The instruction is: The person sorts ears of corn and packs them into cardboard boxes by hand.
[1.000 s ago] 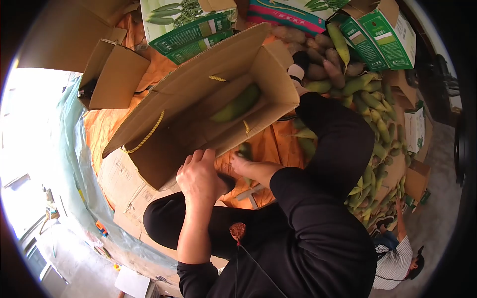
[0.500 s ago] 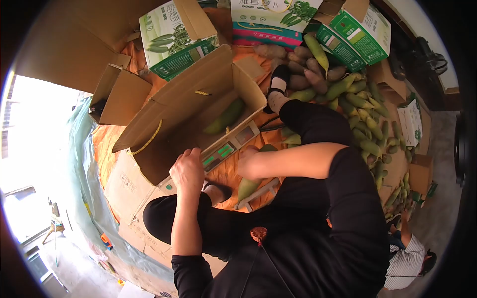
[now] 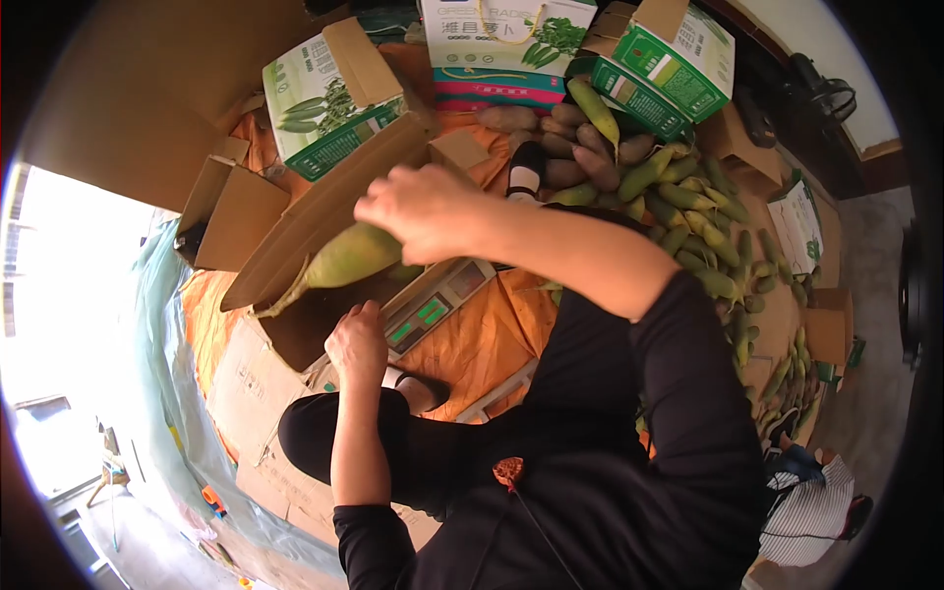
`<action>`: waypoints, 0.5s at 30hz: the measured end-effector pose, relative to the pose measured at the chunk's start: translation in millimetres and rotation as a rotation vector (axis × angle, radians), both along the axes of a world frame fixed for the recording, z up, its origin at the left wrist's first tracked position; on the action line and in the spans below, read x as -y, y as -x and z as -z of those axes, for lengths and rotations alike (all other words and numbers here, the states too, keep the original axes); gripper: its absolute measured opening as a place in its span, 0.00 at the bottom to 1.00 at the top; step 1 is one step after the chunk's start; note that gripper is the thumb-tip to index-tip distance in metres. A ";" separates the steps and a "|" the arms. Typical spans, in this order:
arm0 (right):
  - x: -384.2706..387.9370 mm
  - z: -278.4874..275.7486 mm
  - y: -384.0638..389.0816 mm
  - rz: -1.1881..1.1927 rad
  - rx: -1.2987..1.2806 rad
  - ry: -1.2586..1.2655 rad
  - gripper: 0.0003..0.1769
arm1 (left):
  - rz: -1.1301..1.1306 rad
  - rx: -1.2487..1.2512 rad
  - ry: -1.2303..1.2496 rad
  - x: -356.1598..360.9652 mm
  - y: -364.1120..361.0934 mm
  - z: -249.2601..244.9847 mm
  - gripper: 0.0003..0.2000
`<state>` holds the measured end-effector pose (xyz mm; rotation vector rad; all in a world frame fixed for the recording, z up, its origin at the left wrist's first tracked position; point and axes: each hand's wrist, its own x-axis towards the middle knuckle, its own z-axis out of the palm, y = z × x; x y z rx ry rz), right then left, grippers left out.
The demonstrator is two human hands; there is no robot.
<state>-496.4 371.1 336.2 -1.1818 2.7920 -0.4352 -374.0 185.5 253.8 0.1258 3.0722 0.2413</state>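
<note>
A large green radish with a long pale root hangs over the open cardboard box. My right hand is closed on its thick end. Below, my left hand is at the near edge of the box, fingers curled; it seems to pinch the edge. The box stands beside a scale with green lit digits. Part of another green radish shows inside the box, behind the held one.
Many green radishes and several reddish ones lie on the right. Printed cartons stand at the back, a small open box at the left. A co-worker in a striped shirt is at the lower right.
My right hand has lifted the radish from the floor beside the scale and brought it up and left over the box. My left hand stays at the box edge. The view has shifted slightly.
</note>
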 end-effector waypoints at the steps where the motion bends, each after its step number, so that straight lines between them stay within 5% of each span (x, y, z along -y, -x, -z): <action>1: 12.7 19.4 0.9 -0.001 -0.009 -0.065 0.21 | -0.006 0.001 0.014 0.3 0.9 2.5 0.03; 6: 50.6 117.2 6.6 0.051 -0.089 -0.293 0.12 | -0.009 0.013 -0.030 -3.0 0.3 -1.8 0.04; 11: 51.5 117.1 -2.7 0.166 -0.227 -0.246 0.09 | -0.009 0.026 -0.001 -3.5 1.2 -1.9 0.04; 15: 49.2 54.5 -16.4 0.109 0.002 -0.090 0.06 | 0.019 0.031 -0.015 3.4 4.6 9.9 0.05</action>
